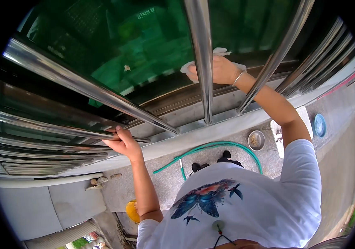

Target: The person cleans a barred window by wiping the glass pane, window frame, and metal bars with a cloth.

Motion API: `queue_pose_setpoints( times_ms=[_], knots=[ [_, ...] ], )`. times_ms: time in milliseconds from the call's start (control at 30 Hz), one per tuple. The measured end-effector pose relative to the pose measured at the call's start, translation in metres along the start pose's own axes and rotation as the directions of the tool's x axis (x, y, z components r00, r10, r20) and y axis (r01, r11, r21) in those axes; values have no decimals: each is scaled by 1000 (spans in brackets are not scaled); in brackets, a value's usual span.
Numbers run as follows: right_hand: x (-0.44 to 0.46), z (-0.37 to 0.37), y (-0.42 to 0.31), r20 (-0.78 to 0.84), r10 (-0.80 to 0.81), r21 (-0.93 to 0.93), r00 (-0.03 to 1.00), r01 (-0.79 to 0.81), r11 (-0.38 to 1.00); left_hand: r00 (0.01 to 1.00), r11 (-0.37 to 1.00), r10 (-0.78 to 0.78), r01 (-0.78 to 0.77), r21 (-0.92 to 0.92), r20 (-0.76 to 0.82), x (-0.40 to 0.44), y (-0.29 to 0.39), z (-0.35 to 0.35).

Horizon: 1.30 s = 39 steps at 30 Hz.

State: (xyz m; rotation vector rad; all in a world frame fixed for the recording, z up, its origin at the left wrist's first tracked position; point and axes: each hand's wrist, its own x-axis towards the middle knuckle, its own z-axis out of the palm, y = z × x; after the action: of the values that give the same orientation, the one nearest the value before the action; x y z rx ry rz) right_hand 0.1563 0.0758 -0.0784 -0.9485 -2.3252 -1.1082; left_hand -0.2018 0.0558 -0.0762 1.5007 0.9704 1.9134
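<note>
My right hand [224, 70] reaches between upright metal bars and is closed on a white cloth [185, 67], pressed against the green-tinted window glass [152, 45] near its lower frame. One shiny bar [202, 62] crosses in front of that hand and hides part of the fingers. A thin bracelet [238, 77] circles the right wrist. Lower down to the left, my left hand [124, 144] is wrapped round another metal bar [57, 125] close to its bottom end; most of its fingers are hidden behind the bar.
Below the sill [198, 133], a green hose [210, 144] curves over the concrete near my feet. A metal bowl [256, 140], a white board-like item [306, 118] and a blue basin [319, 125] stand to the right. A yellow object [132, 211] lies lower left.
</note>
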Motion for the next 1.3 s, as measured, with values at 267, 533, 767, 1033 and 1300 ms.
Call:
queue_pose_setpoints(
  times_ms=[267,533,767,1033,1300],
  knots=[
    [-15,-26,7,-92,82,-90,992,-91,992,996,999,-47,48,11,-74,-3,-6,4],
    [-10,-13,1,-124,-22,-35,992,18,999,996,994,9,0,108,-84,-2,-11,1],
    [-2,-36,18,-232,209,-16,950,-219,976,998,994,1,6,113,-68,-3,3,9],
    [-98,9,-5,-456,875,141,161,-958,250,998,997,23,-19,75,-54,-3,-6,8],
    [-142,-24,-37,173,964,280,-204,-928,-247,999,995,-21,24,100,-34,-5,3,1]
  ],
)
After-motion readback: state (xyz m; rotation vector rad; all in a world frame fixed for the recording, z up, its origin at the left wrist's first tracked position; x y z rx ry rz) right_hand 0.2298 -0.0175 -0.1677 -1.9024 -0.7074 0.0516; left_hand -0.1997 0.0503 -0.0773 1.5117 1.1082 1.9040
